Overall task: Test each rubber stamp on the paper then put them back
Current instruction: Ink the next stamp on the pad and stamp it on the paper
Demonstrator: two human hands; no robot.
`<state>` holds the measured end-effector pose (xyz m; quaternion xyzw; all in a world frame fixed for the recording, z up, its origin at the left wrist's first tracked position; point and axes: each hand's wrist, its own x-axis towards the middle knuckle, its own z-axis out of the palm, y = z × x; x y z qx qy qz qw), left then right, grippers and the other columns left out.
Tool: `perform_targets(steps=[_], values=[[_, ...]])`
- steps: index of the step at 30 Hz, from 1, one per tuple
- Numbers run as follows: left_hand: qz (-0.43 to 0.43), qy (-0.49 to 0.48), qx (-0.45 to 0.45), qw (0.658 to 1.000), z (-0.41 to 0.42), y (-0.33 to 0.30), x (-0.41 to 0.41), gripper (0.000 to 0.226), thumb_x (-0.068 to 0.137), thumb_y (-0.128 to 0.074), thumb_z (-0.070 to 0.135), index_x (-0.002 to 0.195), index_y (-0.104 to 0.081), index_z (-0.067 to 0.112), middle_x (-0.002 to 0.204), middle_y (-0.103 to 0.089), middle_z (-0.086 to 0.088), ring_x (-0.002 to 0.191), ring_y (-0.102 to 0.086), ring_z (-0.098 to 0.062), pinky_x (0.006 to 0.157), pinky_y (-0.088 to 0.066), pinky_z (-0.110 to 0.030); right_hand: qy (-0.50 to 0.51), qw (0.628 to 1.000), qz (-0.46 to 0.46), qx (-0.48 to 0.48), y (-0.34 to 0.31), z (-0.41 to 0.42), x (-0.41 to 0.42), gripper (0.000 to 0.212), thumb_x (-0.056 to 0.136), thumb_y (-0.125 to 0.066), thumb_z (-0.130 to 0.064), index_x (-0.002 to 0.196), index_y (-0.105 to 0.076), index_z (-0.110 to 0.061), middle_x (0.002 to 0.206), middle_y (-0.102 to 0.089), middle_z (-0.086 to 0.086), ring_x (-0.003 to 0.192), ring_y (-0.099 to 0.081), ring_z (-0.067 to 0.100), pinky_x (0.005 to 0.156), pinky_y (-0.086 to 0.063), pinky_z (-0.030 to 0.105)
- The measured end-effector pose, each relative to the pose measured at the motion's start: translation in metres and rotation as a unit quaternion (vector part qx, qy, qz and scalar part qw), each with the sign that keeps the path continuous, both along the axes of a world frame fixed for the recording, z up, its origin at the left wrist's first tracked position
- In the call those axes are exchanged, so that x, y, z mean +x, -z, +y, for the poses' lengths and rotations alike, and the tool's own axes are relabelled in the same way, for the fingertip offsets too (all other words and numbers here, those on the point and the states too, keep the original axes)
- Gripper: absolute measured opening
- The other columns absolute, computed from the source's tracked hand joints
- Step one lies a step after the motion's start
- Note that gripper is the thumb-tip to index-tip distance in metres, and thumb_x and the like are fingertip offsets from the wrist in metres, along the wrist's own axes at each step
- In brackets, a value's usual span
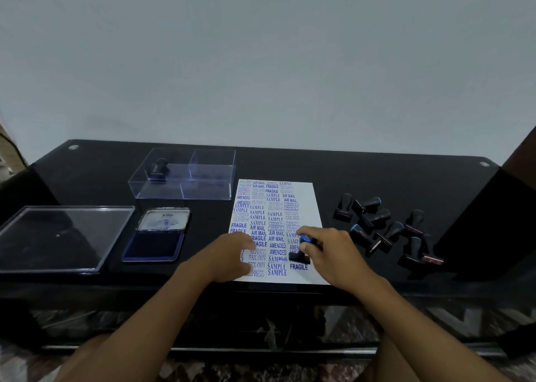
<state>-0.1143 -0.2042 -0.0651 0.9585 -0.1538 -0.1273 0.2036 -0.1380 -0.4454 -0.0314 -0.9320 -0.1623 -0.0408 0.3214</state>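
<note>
- Fingers (311, 244) of the right hand (333, 254) curl round the handle of a black rubber stamp (301, 249), its blue-capped top showing above them; its base sits at the lower right of the paper (307, 196), just above a fresh "FRAGILE" print, and whether it touches the sheet I cannot tell.
- Left hand (229, 255) lies flat with straight fingers on the lower left part of the paper, holding nothing and pinning the sheet.
- To do this step well, I judge the stamp should come down square, with even pressure on the base and no sliding, then lift straight up so the print stays crisp; the left hand should stay put so the sheet does not drag.
- Free space on the sheet is scarce, mostly at the lower right corner and right margin, so the print needs careful aim to avoid overlap.
- Re-inking on the open blue ink pad (153, 245), left of centre, would likely help, since several prints look faint.
- Count: one stamp in hand; one stamp (159, 167) already standing in the clear box (208, 175) in the upper left of the bench (391, 172).
- Count: about nine loose stamps (383, 228) in a pile at the right, some overlapping, so the number is not certain.
- Count: one paper, one ink pad with its lid (165, 219) raised, one clear box, one clear box lid (61, 236) lying flat at the far left.
</note>
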Motion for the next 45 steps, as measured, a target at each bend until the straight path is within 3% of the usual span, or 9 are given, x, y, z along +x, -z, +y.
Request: perform_targets(steps=[5, 9, 13, 16, 19, 28, 32, 37, 45], values=[[-0.026, -0.036, -0.001, 0.999, -0.005, -0.002, 0.0, 0.041, 0.09, -0.06, 0.033, 0.129, -0.057, 0.021, 0.136, -0.051, 0.007, 0.126, -0.047, -0.014, 0.111, -0.033, -0.04, 0.045, 0.999, -0.007, 0.004, -0.012, -0.005, 0.002, 0.026, 0.093, -0.059, -0.02, 0.117, -0.068, -0.022, 0.088, -0.066, -0.007, 0.08, -0.057, 0.01, 0.075, -0.036, 0.014], [-0.063, -0.048, 0.009, 0.997, -0.013, -0.01, -0.001, 0.038, 0.092, -0.056, 0.036, 0.128, -0.056, 0.023, 0.135, -0.051, 0.009, 0.125, -0.047, -0.014, 0.109, -0.034, -0.044, 0.063, 0.997, 0.01, 0.052, -0.015, -0.013, -0.002, 0.028, 0.094, -0.058, -0.022, 0.122, -0.057, -0.025, 0.098, -0.069, -0.005, 0.082, -0.062, 0.012, 0.069, -0.04, 0.015], [-0.073, -0.021, -0.028, 0.997, -0.038, -0.022, 0.003, 0.038, 0.095, -0.055, 0.034, 0.13, -0.055, 0.021, 0.139, -0.05, 0.006, 0.127, -0.046, -0.014, 0.11, -0.034, -0.041, 0.1, 0.992, 0.011, 0.072, -0.02, -0.031, -0.004, 0.013, 0.093, -0.06, -0.023, 0.101, -0.05, -0.026, 0.092, -0.069, -0.009, 0.08, -0.06, 0.003, 0.065, -0.038, 0.011], [-0.077, 0.006, -0.052, 0.996, -0.073, -0.032, 0.007, 0.038, 0.096, -0.054, 0.036, 0.132, -0.053, 0.024, 0.144, -0.047, 0.007, 0.131, -0.043, -0.015, 0.113, -0.031, -0.038, 0.135, 0.988, 0.006, 0.074, -0.023, -0.055, -0.006, 0.012, 0.092, -0.06, -0.023, 0.096, -0.051, -0.028, 0.088, -0.068, -0.011, 0.08, -0.061, 0.007, 0.067, -0.039, 0.019], [-0.079, 0.048, -0.041, 0.995, -0.119, -0.042, 0.01, 0.041, 0.097, -0.051, 0.036, 0.137, -0.048, 0.025, 0.147, -0.042, 0.008, 0.134, -0.039, -0.016, 0.114, -0.029, -0.036, 0.189, 0.98, -0.001, 0.068, -0.026, -0.092, -0.009, 0.013, 0.092, -0.06, -0.021, 0.096, -0.05, -0.028, 0.093, -0.066, -0.008, 0.085, -0.061, 0.011, 0.067, -0.039, 0.014], [-0.111, 0.171, -0.037, 0.978, -0.239, -0.063, 0.022, 0.04, 0.094, -0.054, 0.034, 0.132, -0.054, 0.022, 0.138, -0.05, 0.002, 0.127, -0.046, -0.022, 0.106, -0.036, -0.043, 0.359, 0.933, -0.015, -0.035, -0.022, -0.207, -0.009, 0.024, 0.091, -0.061, -0.017, 0.113, -0.07, -0.012, 0.107, -0.066, 0.009, 0.095, -0.062, 0.022, 0.09, -0.041, 0.026], [-0.104, 0.202, -0.03, 0.973, -0.268, -0.06, 0.023, 0.035, 0.095, -0.053, 0.032, 0.128, -0.056, 0.019, 0.136, -0.05, 0.002, 0.127, -0.045, -0.021, 0.106, -0.035, -0.044, 0.375, 0.925, 0.014, -0.055, -0.011, -0.228, -0.003, 0.025, 0.091, -0.062, -0.013, 0.113, -0.072, -0.007, 0.111, -0.069, 0.012, 0.108, -0.062, 0.027, 0.095, -0.039, 0.027], [-0.091, 0.207, -0.013, 0.974, -0.277, -0.046, 0.034, 0.04, 0.095, -0.052, 0.034, 0.134, -0.052, 0.025, 0.141, -0.047, 0.004, 0.131, -0.041, -0.02, 0.107, -0.034, -0.045, 0.373, 0.927, 0.029, -0.029, 0.007, -0.234, 0.008, 0.02, 0.09, -0.062, -0.013, 0.107, -0.072, -0.007, 0.107, -0.07, 0.009, 0.103, -0.062, 0.024, 0.085, -0.037, 0.02], [-0.08, 0.196, -0.022, 0.977, -0.271, -0.037, 0.045, 0.043, 0.095, -0.053, 0.034, 0.136, -0.05, 0.024, 0.143, -0.045, 0.006, 0.131, -0.041, -0.018, 0.109, -0.033, -0.043, 0.402, 0.913, 0.036, -0.059, 0.013, -0.226, 0.015, 0.032, 0.092, -0.059, -0.027, 0.12, -0.064, -0.013, 0.118, -0.063, 0.009, 0.112, -0.056, 0.028, 0.094, -0.047, 0.037]])
